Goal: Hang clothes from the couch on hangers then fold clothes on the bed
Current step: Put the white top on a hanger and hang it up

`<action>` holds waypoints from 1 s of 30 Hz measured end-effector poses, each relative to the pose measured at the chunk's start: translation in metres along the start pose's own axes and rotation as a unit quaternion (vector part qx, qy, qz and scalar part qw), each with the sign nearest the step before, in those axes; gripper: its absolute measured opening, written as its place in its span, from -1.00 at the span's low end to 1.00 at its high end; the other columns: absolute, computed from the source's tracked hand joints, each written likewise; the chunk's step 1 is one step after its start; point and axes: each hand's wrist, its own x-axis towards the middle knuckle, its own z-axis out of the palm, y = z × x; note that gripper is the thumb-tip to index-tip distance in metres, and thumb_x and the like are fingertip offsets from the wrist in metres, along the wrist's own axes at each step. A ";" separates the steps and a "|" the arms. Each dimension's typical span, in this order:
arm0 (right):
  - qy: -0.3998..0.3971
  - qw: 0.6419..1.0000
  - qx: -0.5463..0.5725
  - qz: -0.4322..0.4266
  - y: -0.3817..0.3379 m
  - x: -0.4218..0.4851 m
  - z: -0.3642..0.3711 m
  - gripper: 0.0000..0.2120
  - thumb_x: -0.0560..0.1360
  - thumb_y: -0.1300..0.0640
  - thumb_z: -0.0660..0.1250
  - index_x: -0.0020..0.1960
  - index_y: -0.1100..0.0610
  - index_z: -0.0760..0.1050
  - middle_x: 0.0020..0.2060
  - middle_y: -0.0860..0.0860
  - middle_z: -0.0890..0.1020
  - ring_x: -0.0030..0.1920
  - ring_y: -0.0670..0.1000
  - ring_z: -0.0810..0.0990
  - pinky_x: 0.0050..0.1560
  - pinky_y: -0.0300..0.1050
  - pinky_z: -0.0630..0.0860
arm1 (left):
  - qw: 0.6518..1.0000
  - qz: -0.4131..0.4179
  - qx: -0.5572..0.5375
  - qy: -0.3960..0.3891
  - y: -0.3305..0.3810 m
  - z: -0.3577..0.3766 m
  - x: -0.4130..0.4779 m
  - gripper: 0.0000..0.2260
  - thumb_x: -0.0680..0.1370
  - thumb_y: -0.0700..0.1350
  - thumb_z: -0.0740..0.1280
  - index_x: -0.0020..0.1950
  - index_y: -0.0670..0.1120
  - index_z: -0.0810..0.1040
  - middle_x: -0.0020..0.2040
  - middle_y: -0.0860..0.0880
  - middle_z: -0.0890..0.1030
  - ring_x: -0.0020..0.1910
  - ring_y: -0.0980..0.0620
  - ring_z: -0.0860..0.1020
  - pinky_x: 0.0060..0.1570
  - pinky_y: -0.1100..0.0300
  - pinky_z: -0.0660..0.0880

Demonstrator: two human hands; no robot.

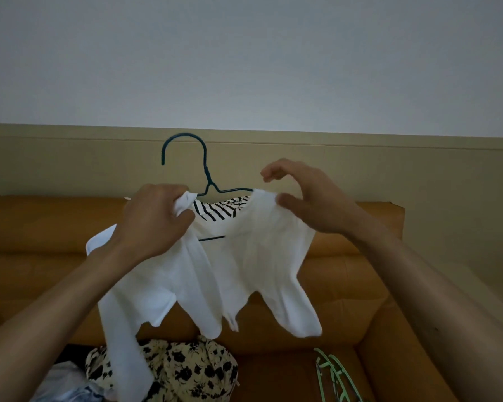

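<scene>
Your left hand (154, 220) grips the one white shirt (253, 256) mid-frame on one teal hanger (206, 166). Your right hand (312, 198) is spread, thumb on the shirt. Two green hangers (339, 378) lie lower right.

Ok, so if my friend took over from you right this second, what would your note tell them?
Left hand grips the white top at the shoulder on the left. Right hand is open, thumb touching the other shoulder, fingers curved above it.
The top is draped on the dark hanger, held up over the couch. The gripped side looks bunched, not seated yet.
Left to do: settle that shoulder, then hang the floral garment and pale clothes lying on the couch. Green hangers wait on the seat. The bed is out of view.
</scene>
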 end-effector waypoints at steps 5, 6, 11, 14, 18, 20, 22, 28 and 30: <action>-0.014 0.999 -0.005 0.030 0.013 -0.013 0.018 -0.72 0.67 0.14 0.26 -0.22 0.12 0.38 -0.34 -0.03 0.47 -0.33 -0.09 0.40 -0.27 -0.15 0.34 | 1.000 0.019 -0.020 0.009 -0.004 -0.012 0.005 -0.71 0.44 -0.09 0.41 -0.35 -0.10 0.34 -0.44 -0.05 0.39 -0.45 0.02 0.28 -0.40 0.14 0.24; -0.001 0.999 0.015 0.032 0.010 -0.014 0.019 -0.66 0.69 0.14 0.22 -0.27 0.08 0.31 -0.38 -0.06 0.41 -0.36 -0.10 0.35 -0.29 -0.21 0.28 | 0.999 0.021 -0.032 0.004 -0.004 -0.015 0.005 -0.70 0.47 -0.10 0.47 -0.32 -0.10 0.37 -0.41 -0.04 0.41 -0.43 -0.01 0.31 -0.38 0.16 0.25; 0.088 0.992 0.067 0.058 0.008 -0.021 0.011 -0.65 0.67 0.17 0.22 -0.28 0.16 0.33 -0.40 -0.02 0.43 -0.36 -0.15 0.38 -0.31 -0.30 0.27 | 0.998 0.027 -0.053 -0.028 -0.028 -0.032 0.003 -0.81 0.60 0.04 0.37 -0.11 -0.02 0.48 -0.25 0.07 0.54 -0.24 0.09 0.50 -0.30 0.31 0.33; 0.097 0.986 0.108 0.083 0.011 -0.027 0.000 -0.65 0.66 0.18 0.24 -0.29 0.19 0.35 -0.40 -0.02 0.41 -0.36 -0.14 0.36 -0.33 -0.27 0.24 | 0.998 0.043 -0.027 -0.039 -0.052 -0.040 -0.006 -0.71 0.63 0.11 0.19 -0.23 0.01 0.38 -0.30 0.09 0.46 -0.32 0.10 0.45 -0.33 0.28 0.29; 0.105 0.976 0.157 0.110 0.014 -0.034 -0.009 -0.63 0.64 0.22 0.26 -0.33 0.21 0.29 -0.44 -0.09 0.34 -0.37 -0.09 0.32 -0.35 -0.25 0.20 | 0.997 0.020 -0.009 -0.073 -0.082 -0.048 -0.018 -0.57 0.65 0.18 0.10 -0.26 -0.09 0.38 -0.36 0.00 0.43 -0.36 0.07 0.42 -0.34 0.19 0.29; 0.104 0.975 0.159 0.111 0.014 -0.037 -0.009 -0.62 0.63 0.23 0.28 -0.32 0.26 0.26 -0.43 -0.05 0.33 -0.38 -0.08 0.30 -0.35 -0.22 0.20 | 0.995 0.022 0.007 -0.099 -0.084 -0.051 -0.020 -0.58 0.61 0.23 0.12 -0.14 -0.08 0.53 -0.23 0.05 0.55 -0.22 0.11 0.52 -0.21 0.12 0.41; 0.091 0.977 0.163 0.106 0.011 -0.038 -0.007 -0.62 0.62 0.18 0.30 -0.30 0.29 0.28 -0.41 0.04 0.35 -0.37 -0.06 0.33 -0.33 -0.16 0.23 | 0.994 0.019 -0.048 -0.101 -0.068 -0.049 -0.016 -0.61 0.58 0.22 0.17 0.11 -0.03 0.60 0.00 0.10 0.63 0.02 0.16 0.57 0.04 0.16 0.47; 0.036 0.978 0.186 0.091 -0.001 -0.037 -0.006 -0.72 0.65 0.16 0.27 -0.23 0.18 0.45 -0.29 0.18 0.49 -0.31 0.05 0.42 -0.28 -0.21 0.33 | 0.991 0.075 -0.098 -0.060 -0.015 -0.019 -0.001 -0.70 0.69 -0.02 0.16 -0.24 0.05 0.43 -0.39 0.07 0.43 -0.41 0.16 0.37 -0.35 0.33 0.23; 0.018 0.986 0.151 0.075 -0.001 -0.040 -0.010 -0.76 0.65 0.19 0.26 -0.19 0.10 0.48 -0.26 0.14 0.51 -0.27 0.03 0.45 -0.26 -0.18 0.36 | 0.991 0.063 -0.116 -0.024 -0.015 -0.015 -0.002 -0.71 0.69 -0.05 0.17 -0.23 0.00 0.44 -0.39 0.04 0.42 -0.42 0.13 0.33 -0.36 0.33 0.21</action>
